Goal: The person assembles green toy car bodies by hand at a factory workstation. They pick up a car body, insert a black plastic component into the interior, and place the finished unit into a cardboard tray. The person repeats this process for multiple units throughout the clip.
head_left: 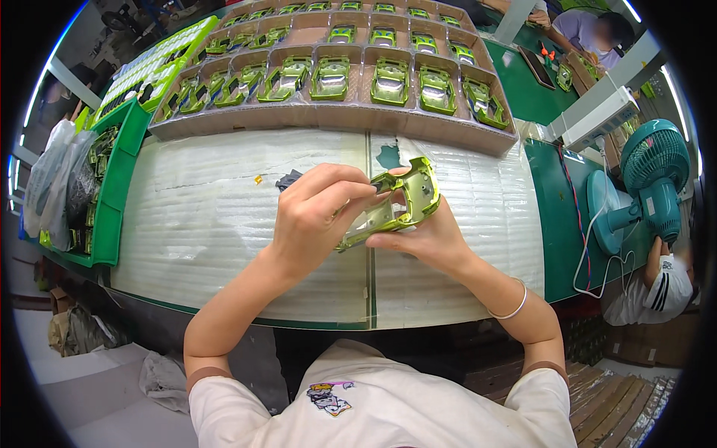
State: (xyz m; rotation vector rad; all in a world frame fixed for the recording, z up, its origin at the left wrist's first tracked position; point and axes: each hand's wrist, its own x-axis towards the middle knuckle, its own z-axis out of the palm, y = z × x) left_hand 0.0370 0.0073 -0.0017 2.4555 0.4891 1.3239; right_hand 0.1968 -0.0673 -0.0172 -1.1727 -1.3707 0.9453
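Note:
Above the padded table I hold a shiny lime-green toy car body shell, tilted so that its hollow inner side shows. My right hand grips the shell from below and behind, thumb along its near edge. My left hand is closed at the shell's left side, its fingertips pinched at the rim. A small dark piece seems to sit at those fingertips, too hidden to name. Just behind my left hand, a crumpled dark scrap lies on the white foam sheet.
A divided cardboard tray of similar green shells spans the table's back. A green crate with plastic bags stands left, near a lime rack of parts. At right are a teal fan and a power strip. Other people sit beyond.

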